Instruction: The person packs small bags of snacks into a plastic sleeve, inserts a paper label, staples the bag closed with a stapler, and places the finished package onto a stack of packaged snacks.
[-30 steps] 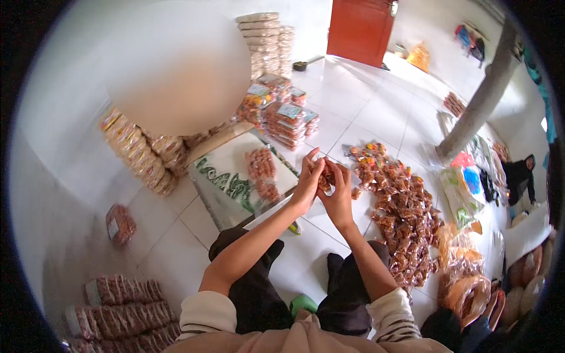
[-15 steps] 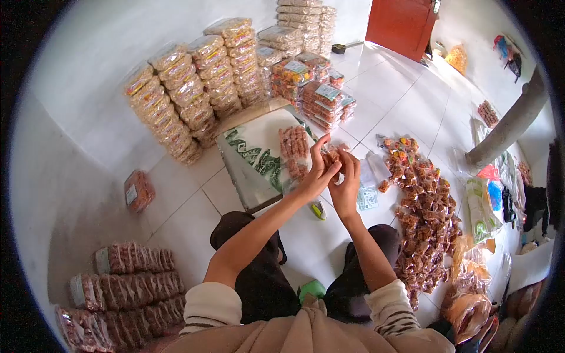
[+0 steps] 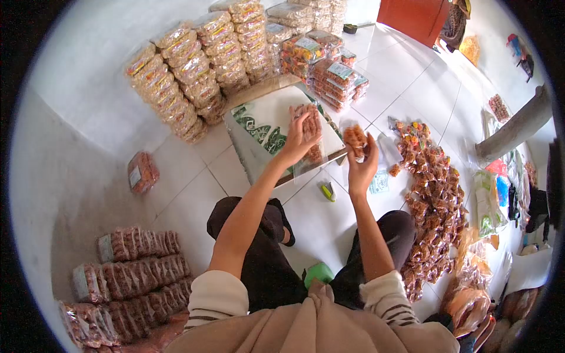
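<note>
Currently the left hand [image 3: 300, 140], fingers spread, lies over the bag [image 3: 314, 125] on the box [image 3: 265, 112], long axis roughly twelve-to-six; from the right hand [image 3: 363, 157], pinching a packet [image 3: 355, 139], it's toward ten o'clock.

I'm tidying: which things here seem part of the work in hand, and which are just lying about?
Likely in use:
clear plastic bag of brown snacks, under left hand
brown wrapped packet in right hand
white and green rectangular platform

Probably lying about:
orange bulging bag near the red door
small low black object
</note>
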`<control>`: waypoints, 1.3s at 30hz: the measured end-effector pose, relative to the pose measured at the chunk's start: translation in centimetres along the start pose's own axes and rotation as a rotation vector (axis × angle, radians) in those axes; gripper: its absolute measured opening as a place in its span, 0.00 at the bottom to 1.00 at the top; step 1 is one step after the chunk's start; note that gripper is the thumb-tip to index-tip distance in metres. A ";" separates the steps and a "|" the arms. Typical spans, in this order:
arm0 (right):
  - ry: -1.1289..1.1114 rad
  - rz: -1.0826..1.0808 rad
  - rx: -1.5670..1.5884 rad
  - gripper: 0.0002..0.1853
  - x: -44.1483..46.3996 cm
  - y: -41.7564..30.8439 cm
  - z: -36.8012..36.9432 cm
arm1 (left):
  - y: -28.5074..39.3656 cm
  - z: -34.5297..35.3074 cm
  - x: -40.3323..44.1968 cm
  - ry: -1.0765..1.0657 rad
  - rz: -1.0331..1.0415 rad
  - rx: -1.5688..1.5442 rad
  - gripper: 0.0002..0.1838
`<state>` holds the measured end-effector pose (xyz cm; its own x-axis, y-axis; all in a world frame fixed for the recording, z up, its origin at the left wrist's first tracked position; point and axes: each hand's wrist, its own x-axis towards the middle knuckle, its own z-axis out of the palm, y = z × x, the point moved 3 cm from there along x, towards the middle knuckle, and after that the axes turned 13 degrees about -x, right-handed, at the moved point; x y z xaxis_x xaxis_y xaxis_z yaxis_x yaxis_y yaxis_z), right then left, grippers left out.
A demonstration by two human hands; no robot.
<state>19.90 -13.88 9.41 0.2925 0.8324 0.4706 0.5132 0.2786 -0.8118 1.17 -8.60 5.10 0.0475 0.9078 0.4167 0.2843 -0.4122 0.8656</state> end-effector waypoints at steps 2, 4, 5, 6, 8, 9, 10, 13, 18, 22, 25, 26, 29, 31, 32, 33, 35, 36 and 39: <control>0.086 0.086 0.054 0.25 -1.9 3.7 1.7 | -3.9 -0.3 -2.9 -0.115 -0.124 0.219 0.48; 0.151 0.505 0.335 0.22 -6.0 8.2 3.0 | -4.4 0.6 -6.3 -0.351 -0.399 0.527 0.56; 0.096 0.591 0.614 0.25 -8.5 9.9 3.9 | -4.5 1.2 -7.6 -0.355 -0.409 0.532 0.56; 0.074 0.604 0.675 0.25 -10.9 11.4 4.7 | -4.7 2.0 -8.8 -0.406 -0.373 0.638 0.58; 0.006 0.722 0.703 0.22 -14.4 12.5 4.8 | -5.4 2.9 -10.6 -0.354 -0.208 0.673 0.59; -0.042 0.826 0.670 0.18 -15.7 12.5 4.7 | -6.3 3.4 -11.2 -0.361 -0.211 0.668 0.59; -0.083 0.945 0.714 0.13 -16.7 12.5 4.8 | -6.9 3.6 -11.4 -0.256 -0.204 0.650 0.55; -0.131 1.177 0.706 0.13 -17.3 11.3 5.1 | -7.3 4.1 -11.4 -0.132 -0.165 0.636 0.46; -0.325 1.094 0.880 0.13 -16.5 11.3 7.0 | -6.7 4.0 -10.5 -0.073 -0.139 0.580 0.34; -0.400 1.003 1.016 0.14 -14.6 11.7 9.0 | -6.8 3.9 -9.4 -0.038 -0.084 0.354 0.29; -0.456 0.893 1.051 0.15 -13.1 12.5 10.5 | -7.3 3.8 -9.1 -0.038 -0.111 0.245 0.28; -0.458 0.893 1.057 0.15 -12.8 12.3 11.0 | -7.6 3.8 -9.0 -0.034 -0.110 0.196 0.27; -0.390 0.924 0.933 0.13 -12.4 12.0 12.6 | -8.0 4.2 -8.9 0.018 -0.055 0.175 0.25; -0.312 0.799 0.833 0.14 -11.8 12.0 13.6 | -7.9 4.6 -9.3 0.015 -0.071 0.154 0.26; -0.316 0.804 0.835 0.14 -11.6 12.4 14.2 | -7.6 4.6 -9.5 0.010 -0.085 0.127 0.27; -0.277 0.743 0.798 0.16 -11.2 12.7 14.6 | -7.2 4.5 -10.0 0.010 -0.091 0.130 0.27; -0.243 0.685 0.759 0.18 -10.5 12.1 14.4 | -5.8 4.5 -10.4 -0.169 -0.108 0.275 0.28; -0.262 0.692 0.674 0.20 -10.5 11.9 14.4 | -6.1 4.4 -10.1 -0.165 -0.114 0.274 0.28; -0.266 0.641 0.498 0.23 -10.9 12.2 14.7 | -8.1 2.4 -7.8 0.260 0.014 -0.028 0.31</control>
<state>11.08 -12.49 -10.70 0.1738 0.9686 -0.1779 -0.1197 -0.1585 -0.9801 0.78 -12.20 -5.81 -0.1974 0.8530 0.4832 0.2588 -0.4301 0.8649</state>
